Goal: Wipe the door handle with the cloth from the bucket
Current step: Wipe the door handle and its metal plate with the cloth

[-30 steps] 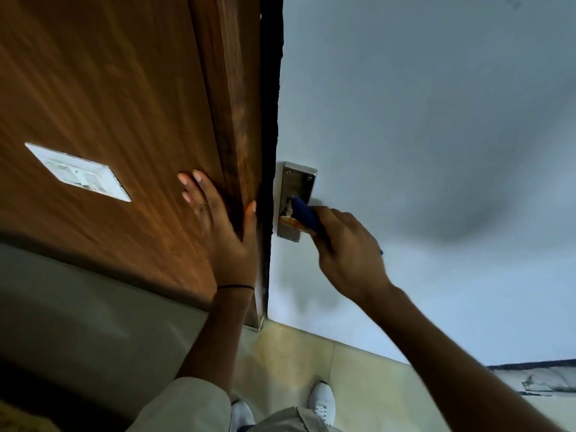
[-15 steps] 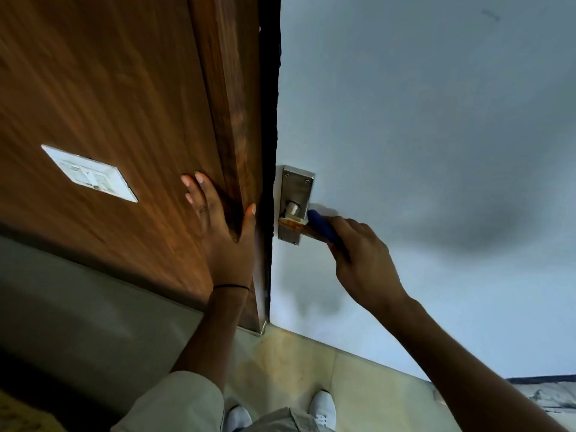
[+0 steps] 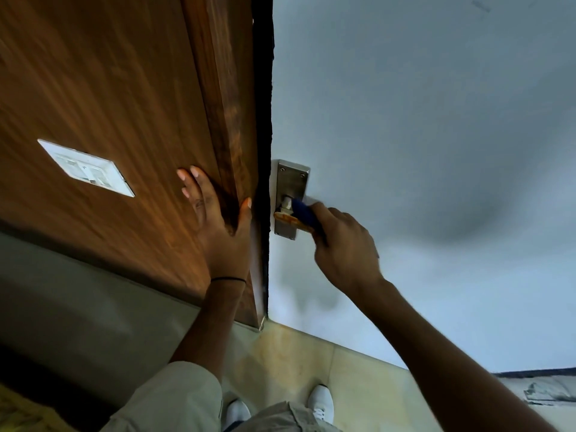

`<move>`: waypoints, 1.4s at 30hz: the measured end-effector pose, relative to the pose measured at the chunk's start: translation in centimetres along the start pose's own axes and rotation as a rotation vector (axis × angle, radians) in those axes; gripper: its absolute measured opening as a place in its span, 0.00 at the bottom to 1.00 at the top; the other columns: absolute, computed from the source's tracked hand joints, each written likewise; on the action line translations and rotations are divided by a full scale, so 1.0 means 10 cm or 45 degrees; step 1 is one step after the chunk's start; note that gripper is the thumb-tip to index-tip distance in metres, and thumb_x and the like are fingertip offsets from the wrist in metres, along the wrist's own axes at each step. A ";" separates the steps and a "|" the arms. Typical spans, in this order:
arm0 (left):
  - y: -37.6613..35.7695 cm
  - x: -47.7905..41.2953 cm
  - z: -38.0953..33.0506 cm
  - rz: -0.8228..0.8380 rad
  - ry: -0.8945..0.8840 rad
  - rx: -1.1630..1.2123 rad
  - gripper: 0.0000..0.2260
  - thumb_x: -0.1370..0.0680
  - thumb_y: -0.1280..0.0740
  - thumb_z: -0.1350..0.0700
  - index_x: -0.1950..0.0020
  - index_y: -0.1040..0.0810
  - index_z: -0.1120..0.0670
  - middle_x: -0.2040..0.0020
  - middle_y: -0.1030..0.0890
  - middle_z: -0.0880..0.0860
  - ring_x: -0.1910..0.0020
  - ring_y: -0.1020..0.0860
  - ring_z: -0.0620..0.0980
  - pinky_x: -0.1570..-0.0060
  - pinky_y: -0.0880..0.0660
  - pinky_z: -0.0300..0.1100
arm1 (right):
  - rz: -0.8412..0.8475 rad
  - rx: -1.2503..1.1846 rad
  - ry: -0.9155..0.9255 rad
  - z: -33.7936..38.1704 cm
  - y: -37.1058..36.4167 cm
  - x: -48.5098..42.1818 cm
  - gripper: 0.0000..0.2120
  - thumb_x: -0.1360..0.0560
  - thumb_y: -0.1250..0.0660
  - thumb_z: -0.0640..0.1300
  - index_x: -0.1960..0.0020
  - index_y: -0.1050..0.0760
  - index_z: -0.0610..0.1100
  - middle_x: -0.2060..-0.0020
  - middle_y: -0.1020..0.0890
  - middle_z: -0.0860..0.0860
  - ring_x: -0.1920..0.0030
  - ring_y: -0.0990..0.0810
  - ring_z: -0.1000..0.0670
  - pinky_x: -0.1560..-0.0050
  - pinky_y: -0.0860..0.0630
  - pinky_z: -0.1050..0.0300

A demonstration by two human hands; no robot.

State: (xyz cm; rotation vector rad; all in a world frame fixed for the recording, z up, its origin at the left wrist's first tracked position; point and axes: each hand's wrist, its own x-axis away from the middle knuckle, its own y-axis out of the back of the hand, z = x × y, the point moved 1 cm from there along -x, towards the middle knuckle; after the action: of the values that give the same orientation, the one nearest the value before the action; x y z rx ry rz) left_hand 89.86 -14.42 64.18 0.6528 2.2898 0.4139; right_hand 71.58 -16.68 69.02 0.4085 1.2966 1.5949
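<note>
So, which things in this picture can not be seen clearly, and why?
- Bucket: not in the head view at all.
- Blue cloth: mostly hidden inside the right hand; its size cannot be told.
- Door handle: its outer end is covered by the same hand and cloth.
- Switch plate: its markings are too blurred to read.
- White shoes: partly hidden by the trousers and the bottom edge.

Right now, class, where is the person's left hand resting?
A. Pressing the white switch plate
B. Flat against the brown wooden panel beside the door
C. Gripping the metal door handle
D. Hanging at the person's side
B: the left hand lies open and flat on the brown wooden panel, while the right hand holds the blue cloth at the metal door handle.
</note>
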 end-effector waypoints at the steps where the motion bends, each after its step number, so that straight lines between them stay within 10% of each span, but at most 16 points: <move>1: -0.01 0.00 0.00 -0.003 -0.004 0.001 0.38 0.21 0.35 0.41 0.21 0.50 0.58 0.20 0.48 0.61 0.20 0.49 0.56 0.22 0.46 0.59 | 0.002 0.014 -0.002 0.09 -0.07 -0.06 0.12 0.25 0.37 0.38 0.43 0.27 0.44 0.57 0.18 0.47 0.60 0.22 0.44 0.64 0.35 0.58; 42: 0.08 0.01 -0.05 -0.074 -0.036 -0.133 0.38 0.22 0.33 0.44 0.22 0.46 0.60 0.20 0.44 0.61 0.21 0.51 0.50 0.23 0.61 0.37 | -0.042 -0.008 0.073 0.09 -0.17 0.05 0.23 0.25 0.34 0.34 0.32 0.27 0.45 0.44 0.17 0.49 0.47 0.22 0.44 0.51 0.22 0.51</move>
State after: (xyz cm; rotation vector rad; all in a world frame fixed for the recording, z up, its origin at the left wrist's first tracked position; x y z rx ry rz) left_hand 89.71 -13.75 64.77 0.5351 2.2385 0.4897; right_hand 72.84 -15.87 67.70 0.3380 1.3347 1.5933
